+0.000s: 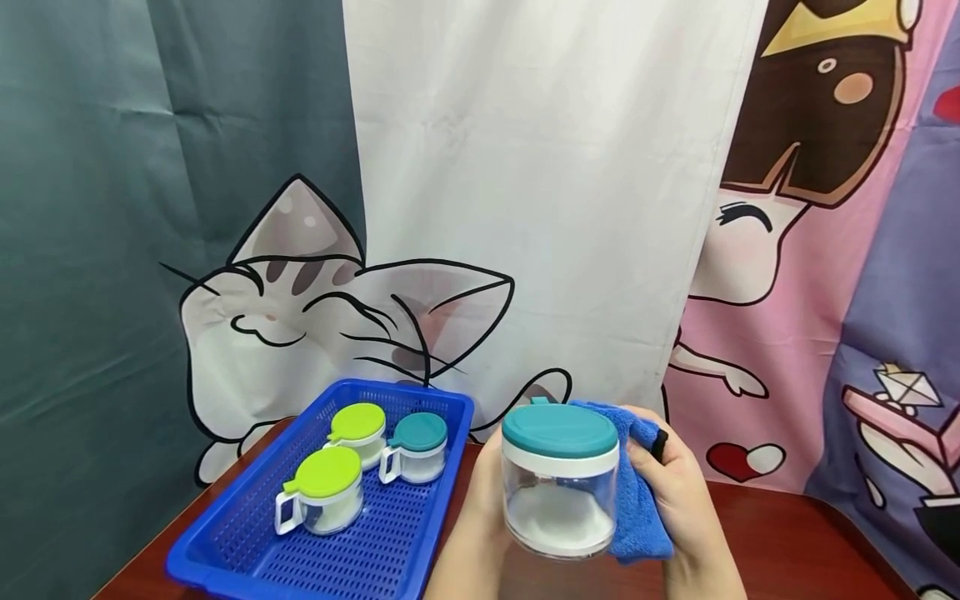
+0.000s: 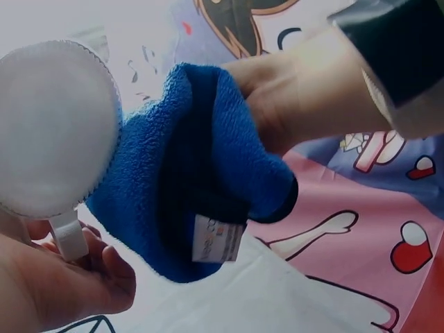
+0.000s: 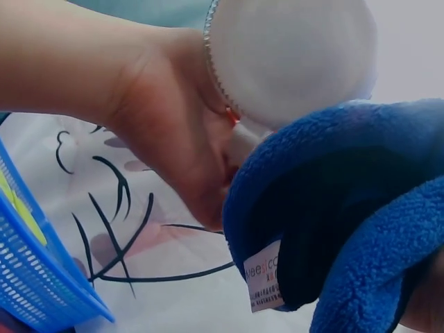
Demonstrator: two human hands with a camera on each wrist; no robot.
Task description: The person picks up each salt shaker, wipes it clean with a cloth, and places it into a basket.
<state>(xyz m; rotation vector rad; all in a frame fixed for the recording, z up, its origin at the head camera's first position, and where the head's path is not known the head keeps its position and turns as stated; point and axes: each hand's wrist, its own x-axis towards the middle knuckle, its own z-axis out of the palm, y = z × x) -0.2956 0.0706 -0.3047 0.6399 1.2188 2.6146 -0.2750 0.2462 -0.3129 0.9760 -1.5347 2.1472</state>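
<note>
A clear jar with a teal lid [image 1: 559, 479] and white contents is held up in front of me. My left hand [image 2: 76, 284] grips it by its white handle [image 2: 69, 236], on the far side from me. Against the jar's right side lies a folded blue cloth [image 1: 637, 500] with a white label [image 2: 217, 239]. My right hand [image 1: 678, 475] holds this cloth, thumb on the near face. From below, the wrist views show the jar's round whitish base, with the cloth right at its edge.
To the left, a blue plastic basket [image 1: 247, 546] stands on the reddish-brown table [image 1: 795, 542]. Inside are two jars with lime-green lids, one front jar [image 1: 326, 492] and one back jar [image 1: 358, 429], plus a teal-lidded jar [image 1: 415, 450]. A cartoon-printed curtain [image 1: 540, 208] hangs behind.
</note>
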